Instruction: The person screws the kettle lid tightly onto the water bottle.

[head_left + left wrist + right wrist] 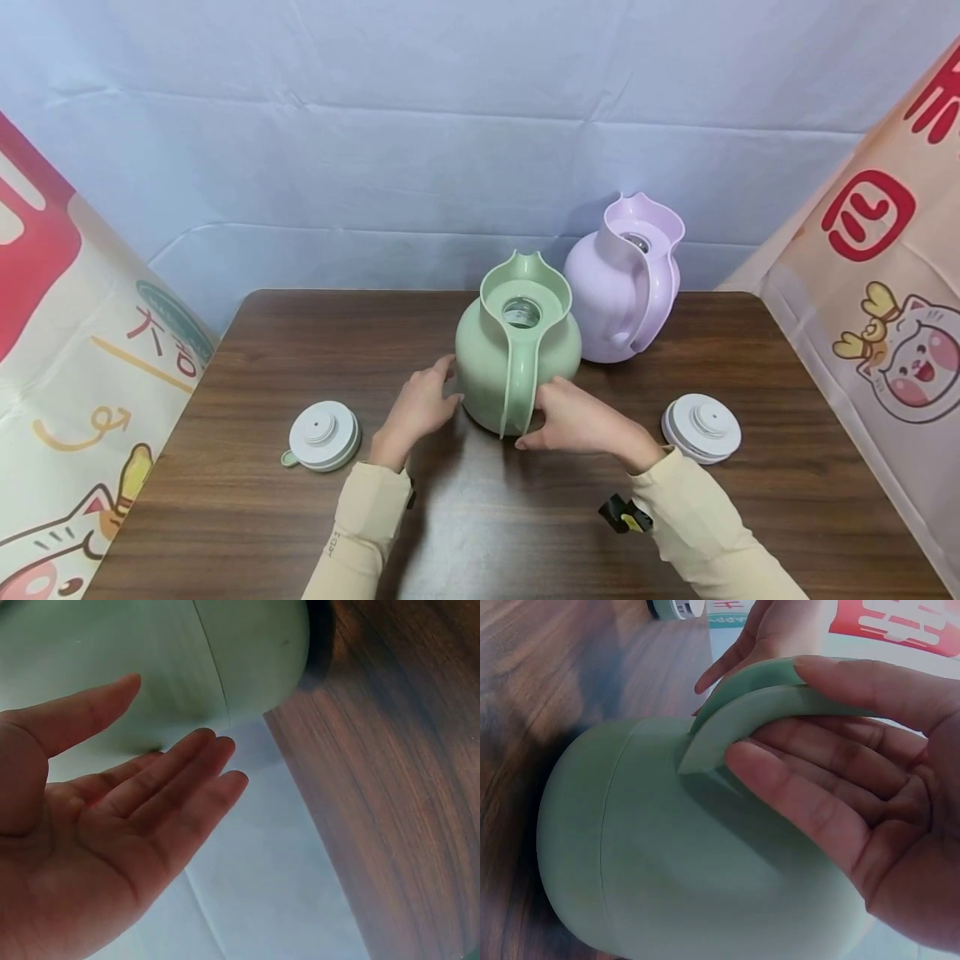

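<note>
A green thermos jug [480, 362] stands upright on the table without a lid, its glass mouth showing and its handle turned toward me. On the jug's left side is my left hand [422, 404], fingers fairly straight and close to the body in the left wrist view; whether they touch it is unclear. My right hand [581, 419] holds the jug's handle [742, 712] low down, thumb on one side and fingers on the other. Behind to the right stands a lilac thermos jug [600, 292], also lidless.
A white lid [322, 433] with a small green tab lies on the table at the left. Another white lid [703, 427] lies at the right. The brown wooden table [247, 367] meets a pale cloth backdrop [375, 175]; printed sheets hang at both sides.
</note>
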A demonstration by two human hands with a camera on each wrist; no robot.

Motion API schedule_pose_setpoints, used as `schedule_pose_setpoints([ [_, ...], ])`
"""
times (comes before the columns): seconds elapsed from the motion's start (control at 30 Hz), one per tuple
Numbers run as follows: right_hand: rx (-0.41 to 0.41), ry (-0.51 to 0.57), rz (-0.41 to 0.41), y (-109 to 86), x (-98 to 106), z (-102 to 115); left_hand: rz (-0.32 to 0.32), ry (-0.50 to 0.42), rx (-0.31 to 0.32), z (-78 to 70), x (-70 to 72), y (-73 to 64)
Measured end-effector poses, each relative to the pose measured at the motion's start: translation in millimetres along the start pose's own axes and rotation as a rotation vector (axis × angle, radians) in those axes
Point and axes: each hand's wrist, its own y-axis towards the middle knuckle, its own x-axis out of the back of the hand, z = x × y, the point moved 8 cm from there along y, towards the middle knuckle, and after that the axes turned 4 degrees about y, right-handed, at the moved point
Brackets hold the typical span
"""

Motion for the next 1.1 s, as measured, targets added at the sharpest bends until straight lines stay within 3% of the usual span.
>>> schedule_pose_setpoints([
  [0.2, 0.032, 0.037, 0.002, 1.2, -1.6, 3.0, 0.031, -0.085, -0.005, 0.5, -2.8, 1.6],
  [0.43, 0.034, 0.047, 0.016, 0.5, -2.8, 3.3, 0.024, -0.168, 0.009, 0.3, 0.0, 2.9],
  [1.1, 0.049, 0.021, 0.006, -3.0, -3.0, 7.6, -0.006, -0.116, 0.026, -2.1, 4.0, 4.5],
])
